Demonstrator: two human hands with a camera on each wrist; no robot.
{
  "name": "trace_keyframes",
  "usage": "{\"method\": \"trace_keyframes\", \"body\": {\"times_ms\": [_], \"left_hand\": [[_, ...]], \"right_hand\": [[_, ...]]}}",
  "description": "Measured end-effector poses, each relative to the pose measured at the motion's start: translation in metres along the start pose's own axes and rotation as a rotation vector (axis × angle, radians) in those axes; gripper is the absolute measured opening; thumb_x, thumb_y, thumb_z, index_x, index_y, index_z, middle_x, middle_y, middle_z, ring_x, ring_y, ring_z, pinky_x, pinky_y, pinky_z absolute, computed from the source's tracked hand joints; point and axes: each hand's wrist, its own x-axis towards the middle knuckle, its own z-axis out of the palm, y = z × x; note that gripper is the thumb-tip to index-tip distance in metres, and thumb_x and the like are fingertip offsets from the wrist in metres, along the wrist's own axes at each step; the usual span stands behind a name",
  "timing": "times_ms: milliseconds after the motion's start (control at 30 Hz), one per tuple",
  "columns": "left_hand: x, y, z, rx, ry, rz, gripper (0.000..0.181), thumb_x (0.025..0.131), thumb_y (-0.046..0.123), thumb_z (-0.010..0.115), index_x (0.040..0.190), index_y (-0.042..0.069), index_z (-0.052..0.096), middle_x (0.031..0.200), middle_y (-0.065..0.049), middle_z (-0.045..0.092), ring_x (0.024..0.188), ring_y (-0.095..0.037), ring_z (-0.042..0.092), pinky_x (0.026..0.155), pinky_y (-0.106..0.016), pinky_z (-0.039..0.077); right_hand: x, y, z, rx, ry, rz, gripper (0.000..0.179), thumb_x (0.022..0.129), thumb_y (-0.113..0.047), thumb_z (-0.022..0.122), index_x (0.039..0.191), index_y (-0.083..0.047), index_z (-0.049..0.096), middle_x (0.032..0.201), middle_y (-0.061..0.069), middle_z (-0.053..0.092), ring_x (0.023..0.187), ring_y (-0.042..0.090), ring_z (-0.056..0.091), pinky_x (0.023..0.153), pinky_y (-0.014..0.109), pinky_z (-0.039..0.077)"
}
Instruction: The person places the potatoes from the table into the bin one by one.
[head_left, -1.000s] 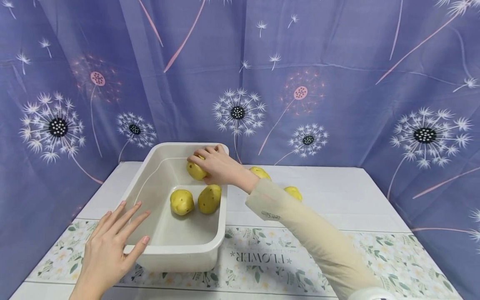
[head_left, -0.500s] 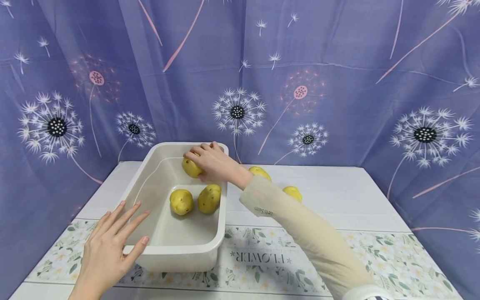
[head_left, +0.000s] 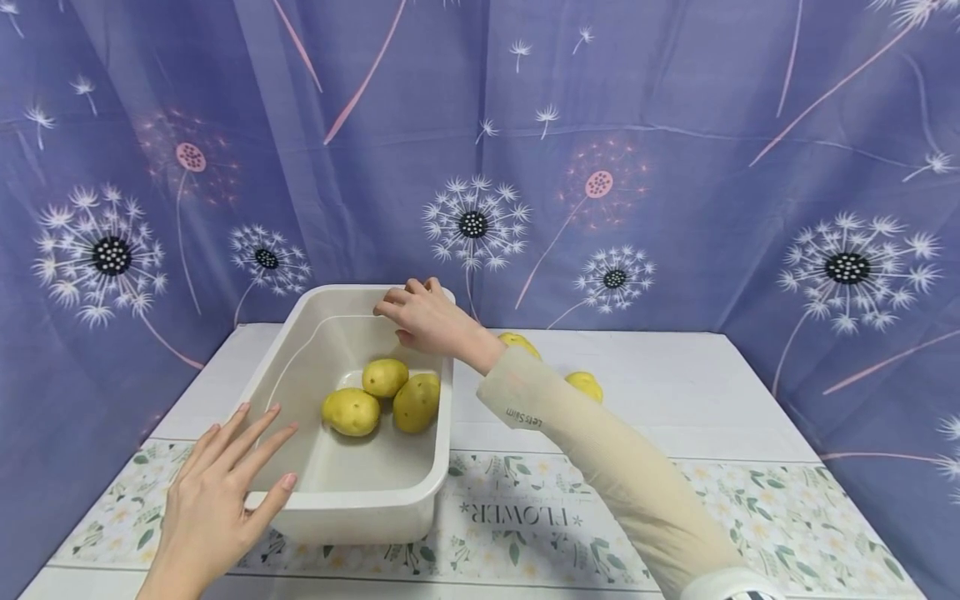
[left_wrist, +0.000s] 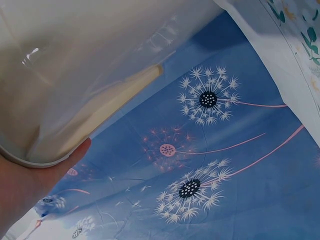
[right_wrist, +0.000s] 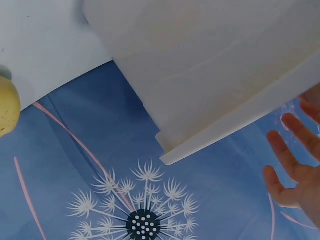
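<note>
Three yellow potatoes lie together on the floor of the white tub: a left one, a far one and a right one. My right hand hovers over the tub's far right corner, fingers spread and loosely bent, holding nothing. The right wrist view shows those fingers apart, beyond the tub's rim. At the near left of the tub, my left hand rests on the rim with straight, spread fingers. Its thumb lies along the rim in the left wrist view.
Two more potatoes lie on the white table to the right of the tub, one partly behind my right forearm, the other just past the sleeve. A blue dandelion-print curtain hangs behind and beside the table. A floral strip crosses the table's front.
My right hand has let go of the potato it held, which now lies in the tub. The left potato there has shifted left and turned. My left hand has stayed put.
</note>
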Motion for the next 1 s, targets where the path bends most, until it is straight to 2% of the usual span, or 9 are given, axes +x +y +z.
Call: {"method": "trace_keyframes", "body": {"times_ms": [433, 1000], "left_hand": [[0.000, 0.000, 0.000, 0.001, 0.002, 0.005, 0.042, 0.081, 0.043, 0.055, 0.114, 0.017, 0.061, 0.128, -0.008, 0.054, 0.134, -0.020, 0.030, 0.115, -0.032, 0.012], [0.000, 0.001, 0.000, 0.002, -0.001, 0.002, 0.042, 0.078, 0.038, 0.060, 0.113, 0.017, 0.062, 0.128, -0.008, 0.053, 0.134, -0.020, 0.031, 0.115, -0.033, 0.013]], "right_hand": [[-0.009, 0.004, 0.001, 0.020, 0.003, 0.022, 0.035, 0.082, -0.025, 0.060, 0.116, -0.022, 0.055, 0.119, -0.002, 0.054, 0.092, 0.020, 0.047, 0.075, 0.033, 0.035], [-0.022, 0.004, -0.004, 0.066, 0.061, 0.021, 0.030, 0.082, -0.022, 0.059, 0.113, -0.021, 0.058, 0.116, -0.003, 0.057, 0.093, 0.019, 0.049, 0.077, 0.034, 0.036]]}}
